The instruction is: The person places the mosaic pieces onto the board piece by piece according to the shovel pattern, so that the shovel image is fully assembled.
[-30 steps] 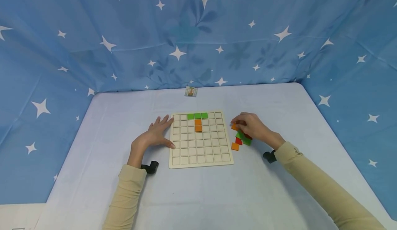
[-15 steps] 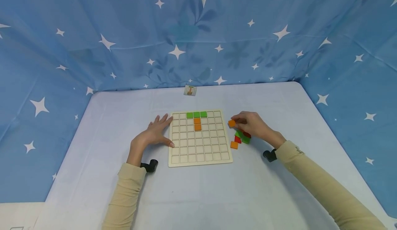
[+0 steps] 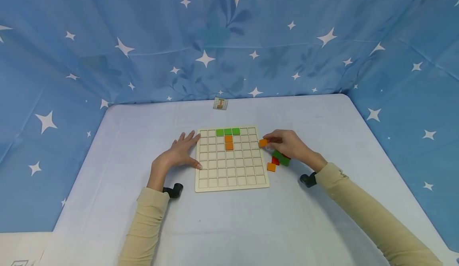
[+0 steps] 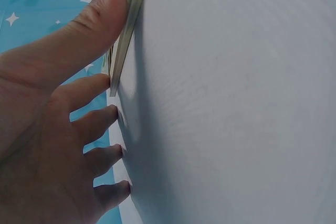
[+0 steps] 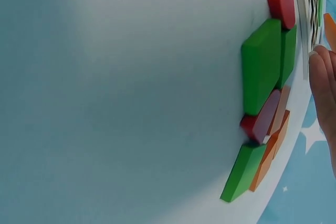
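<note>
A pale wooden grid board (image 3: 233, 170) lies on the table with three green square tiles (image 3: 228, 131) in its far row and two orange tiles (image 3: 228, 142) in a column below the middle one. My left hand (image 3: 178, 153) rests at the board's left edge, fingers spread, thumb and index fingertip on its rim. With thumb and fingers my right hand (image 3: 287, 143) pinches an orange square tile (image 3: 263, 143) over the board's right edge. Beneath that hand lies a pile of green tiles (image 5: 262, 66) and red tiles (image 5: 282, 4), with more orange tiles (image 5: 270, 156) among them.
A small card (image 3: 220, 103) with a grid picture lies near the table's far edge. One loose orange tile (image 3: 271, 167) sits right of the board, close to the pile. A blue curtain (image 3: 229, 38) with white stars hangs behind the white-covered table (image 3: 229, 226).
My right hand has picked the orange tile up from beside the pile and carried it left to the board's right edge. My left hand has stayed at the board's left side.
</note>
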Tool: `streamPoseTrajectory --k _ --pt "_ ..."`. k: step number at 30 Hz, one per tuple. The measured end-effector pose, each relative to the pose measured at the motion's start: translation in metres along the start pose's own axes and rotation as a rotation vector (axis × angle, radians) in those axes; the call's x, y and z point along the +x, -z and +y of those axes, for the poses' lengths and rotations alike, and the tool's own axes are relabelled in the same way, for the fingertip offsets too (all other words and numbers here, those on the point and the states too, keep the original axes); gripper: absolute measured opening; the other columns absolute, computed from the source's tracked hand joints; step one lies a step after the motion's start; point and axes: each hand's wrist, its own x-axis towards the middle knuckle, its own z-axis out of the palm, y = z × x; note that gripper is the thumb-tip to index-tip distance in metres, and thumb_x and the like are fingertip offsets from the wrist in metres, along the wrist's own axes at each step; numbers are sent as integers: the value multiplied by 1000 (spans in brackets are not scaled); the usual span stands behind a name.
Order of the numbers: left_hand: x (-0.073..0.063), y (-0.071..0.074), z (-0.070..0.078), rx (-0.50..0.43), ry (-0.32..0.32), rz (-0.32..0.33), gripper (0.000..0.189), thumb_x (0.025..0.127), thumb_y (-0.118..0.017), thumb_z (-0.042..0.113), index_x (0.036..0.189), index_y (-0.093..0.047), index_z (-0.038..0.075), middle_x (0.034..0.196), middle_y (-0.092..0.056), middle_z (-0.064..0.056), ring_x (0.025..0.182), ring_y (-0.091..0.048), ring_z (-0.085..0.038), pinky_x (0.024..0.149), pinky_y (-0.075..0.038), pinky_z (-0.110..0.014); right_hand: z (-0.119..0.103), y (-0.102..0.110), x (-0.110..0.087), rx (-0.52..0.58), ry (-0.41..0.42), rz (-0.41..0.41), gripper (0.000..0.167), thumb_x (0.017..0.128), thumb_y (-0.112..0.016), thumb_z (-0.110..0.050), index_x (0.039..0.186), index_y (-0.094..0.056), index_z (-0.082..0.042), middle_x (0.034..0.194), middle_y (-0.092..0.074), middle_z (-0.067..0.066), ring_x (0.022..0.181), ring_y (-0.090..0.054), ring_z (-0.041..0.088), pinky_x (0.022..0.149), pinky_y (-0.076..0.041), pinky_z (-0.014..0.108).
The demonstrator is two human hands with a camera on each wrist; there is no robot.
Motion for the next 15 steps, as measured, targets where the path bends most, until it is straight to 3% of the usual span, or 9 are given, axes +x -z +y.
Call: streamPoseTrajectory --k 8,15 --pt "1 2 0 0 3 -7 119 78 -91 36 167 -16 13 174 1 -14 159 12 -41 128 4 -61 -8 -6 4 65 -19 -10 33 94 -75 -10 125 -73 -3 119 -74 12 103 -71 26 96 -60 45" --pt "1 0 -1 -4 -2 -4 118 78 -91 35 166 -16 12 174 0 -15 159 11 -41 128 4 -62 -11 -15 6 79 11 -20 31 94 -75 -10 124 -74 -2 116 -75 12 99 -72 24 93 -61 42"
